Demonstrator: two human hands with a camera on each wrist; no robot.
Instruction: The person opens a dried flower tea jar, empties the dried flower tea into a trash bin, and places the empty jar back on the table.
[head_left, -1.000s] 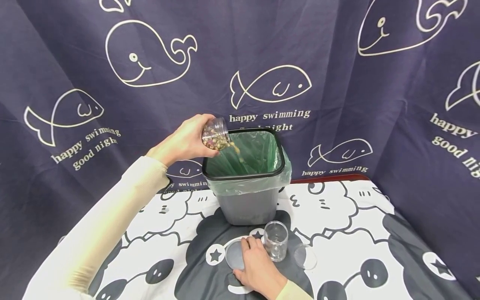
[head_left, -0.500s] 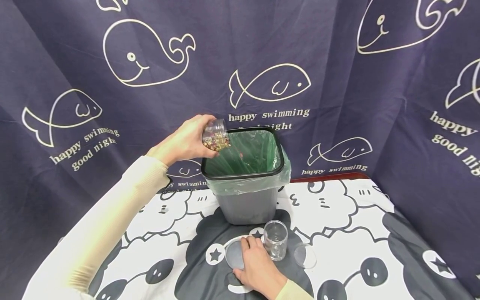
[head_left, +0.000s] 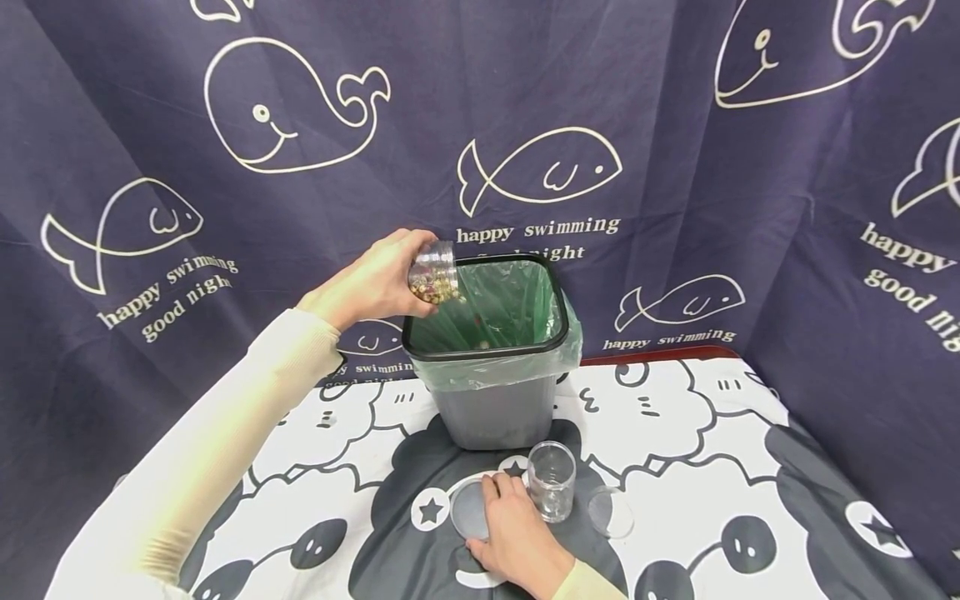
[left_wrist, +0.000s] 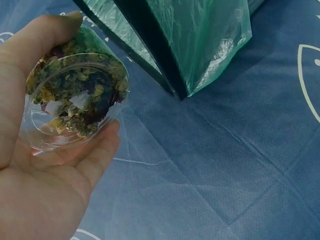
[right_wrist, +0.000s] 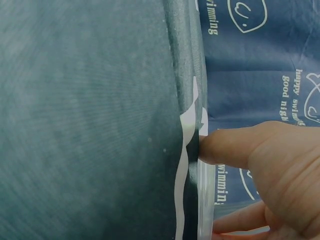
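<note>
My left hand [head_left: 382, 279] grips a clear jar [head_left: 435, 257], tipped on its side over the rim of a bin [head_left: 487, 408]. Dried flower buds [left_wrist: 85, 95] fill the jar's lower side, and a few lie at its mouth. Down on the patterned cloth, my right hand [head_left: 517, 529] holds a round clear lid [head_left: 467, 510], thumb at its near edge and fingertips at its far edge. Part of that lid is hidden under the hand. A second clear jar [head_left: 553, 492], upright and without a lid, stands right beside the right fingers.
Another clear lid [head_left: 611, 512] lies flat to the right of the upright jar. A green bag [head_left: 517, 304] lines the bin and folds over its black rim. Behind it hangs a dark blue curtain [head_left: 675, 192] with whale and fish drawings.
Buds have dropped from the tipped jar into the bin, and the left hand has shifted slightly right with the jar. The right hand has stayed still.
</note>
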